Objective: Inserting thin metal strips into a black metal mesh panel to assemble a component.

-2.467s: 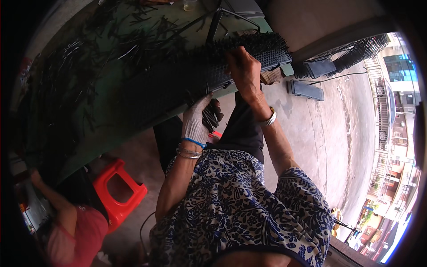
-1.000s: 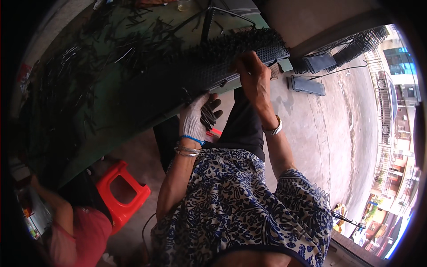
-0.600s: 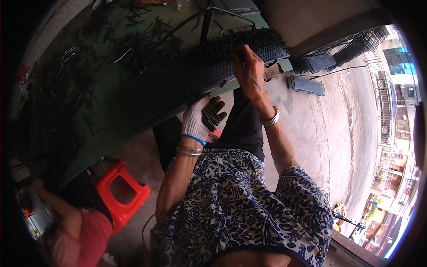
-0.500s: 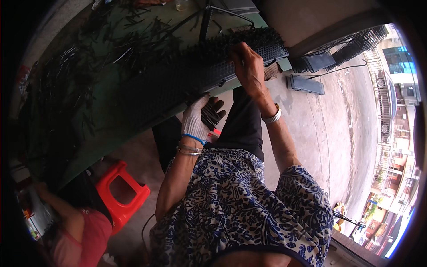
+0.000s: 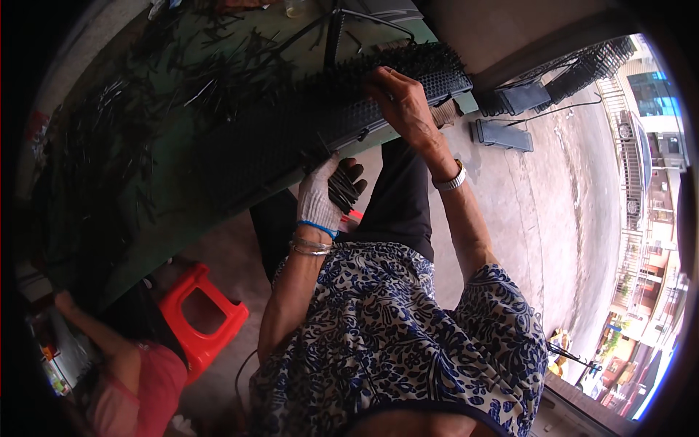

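A long dark perforated panel lies along the table's near edge, with a dense row of short dark strips standing up at its far side. My left hand, in a white knit glove with dark fingers, is closed around a bundle of thin dark strips just below the panel's edge. Over the panel, beside the standing strips, my bare right hand has its fingers bent and drawn together. Its fingertips are turned away, so what they hold, if anything, is hidden.
Loose dark strips lie scattered over the green table. A dark metal stand rises behind the panel. Grey-blue rectangular pieces hang off to the right. A red stool and another person are at lower left.
My right hand has shifted slightly left along the panel. My left hand has stayed at the panel's edge with the bundle of strips.
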`<state>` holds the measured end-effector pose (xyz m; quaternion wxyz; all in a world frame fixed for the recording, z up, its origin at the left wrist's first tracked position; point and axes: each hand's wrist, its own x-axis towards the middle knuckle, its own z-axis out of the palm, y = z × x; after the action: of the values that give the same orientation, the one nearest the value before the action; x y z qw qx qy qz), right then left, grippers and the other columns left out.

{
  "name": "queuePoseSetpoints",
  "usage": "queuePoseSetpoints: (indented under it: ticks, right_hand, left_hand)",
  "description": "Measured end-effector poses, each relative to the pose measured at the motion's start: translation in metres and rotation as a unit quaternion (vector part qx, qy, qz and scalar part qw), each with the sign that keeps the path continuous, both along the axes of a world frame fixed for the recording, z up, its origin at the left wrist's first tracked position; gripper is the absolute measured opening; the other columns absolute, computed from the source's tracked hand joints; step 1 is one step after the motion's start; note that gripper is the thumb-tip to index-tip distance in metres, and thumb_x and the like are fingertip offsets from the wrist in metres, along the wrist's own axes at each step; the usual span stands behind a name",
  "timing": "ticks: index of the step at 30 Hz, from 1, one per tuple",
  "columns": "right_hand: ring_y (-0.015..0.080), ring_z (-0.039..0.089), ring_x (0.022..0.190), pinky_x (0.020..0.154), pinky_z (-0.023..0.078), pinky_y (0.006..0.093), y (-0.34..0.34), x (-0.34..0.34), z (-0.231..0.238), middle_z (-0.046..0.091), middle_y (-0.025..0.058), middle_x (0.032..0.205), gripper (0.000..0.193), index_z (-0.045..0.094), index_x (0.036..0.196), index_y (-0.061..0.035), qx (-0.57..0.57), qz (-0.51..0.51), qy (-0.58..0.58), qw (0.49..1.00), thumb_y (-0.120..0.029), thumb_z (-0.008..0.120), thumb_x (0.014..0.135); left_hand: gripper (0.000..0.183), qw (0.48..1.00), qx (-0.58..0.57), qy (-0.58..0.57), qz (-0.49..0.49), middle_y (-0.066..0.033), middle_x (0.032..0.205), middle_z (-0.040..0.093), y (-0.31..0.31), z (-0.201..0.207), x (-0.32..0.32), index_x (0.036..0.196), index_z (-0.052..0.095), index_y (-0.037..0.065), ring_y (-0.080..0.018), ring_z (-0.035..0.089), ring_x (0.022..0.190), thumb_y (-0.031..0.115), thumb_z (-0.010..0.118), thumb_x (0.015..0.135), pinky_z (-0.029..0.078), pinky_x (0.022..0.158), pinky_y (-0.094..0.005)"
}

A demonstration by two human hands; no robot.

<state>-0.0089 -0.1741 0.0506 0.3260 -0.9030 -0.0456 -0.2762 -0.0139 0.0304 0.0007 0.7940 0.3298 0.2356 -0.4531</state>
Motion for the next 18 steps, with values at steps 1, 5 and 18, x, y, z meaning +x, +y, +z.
queuePoseSetpoints:
  ticks: [1,5,18]
  right_hand:
    - [0.0246,0.065,0.077,0.067,0.051,0.0307,-0.002,0.0,0.001,0.062,0.0115,0.085,0.01,0.061,0.094,0.0008,0.0,-0.002,-0.001,1.0,0.002,0.062,0.085]
    - [0.0272,0.065,0.078,0.068,0.052,0.0322,-0.006,-0.001,0.005,0.063,0.0117,0.087,0.011,0.062,0.096,0.0007,-0.033,0.032,0.011,0.999,0.002,0.063,0.084]
    - [0.0297,0.061,0.074,0.065,0.05,0.0362,-0.005,-0.001,-0.014,0.06,0.0112,0.084,0.014,0.066,0.099,-0.0036,-0.006,0.005,0.027,1.0,-0.005,0.064,0.085]
  left_hand:
    - [0.015,1.0,0.002,0.0,0.004,-0.006,0.087,0.066,-0.001,0.001,0.0,0.099,0.063,0.008,-0.0224,0.067,0.083,0.022,0.06,0.094,0.058,0.072,-0.0402]
    - [0.015,1.0,-0.008,0.004,0.01,-0.0062,0.085,0.065,0.0,-0.01,-0.001,0.098,0.063,0.008,-0.0221,0.067,0.081,0.022,0.06,0.094,0.058,0.07,-0.0391]
    - [0.012,0.999,-0.041,-0.019,0.025,-0.0054,0.071,0.061,0.0,-0.002,0.0,0.091,0.062,0.007,-0.0173,0.06,0.061,0.018,0.067,0.09,0.052,0.055,-0.0322]
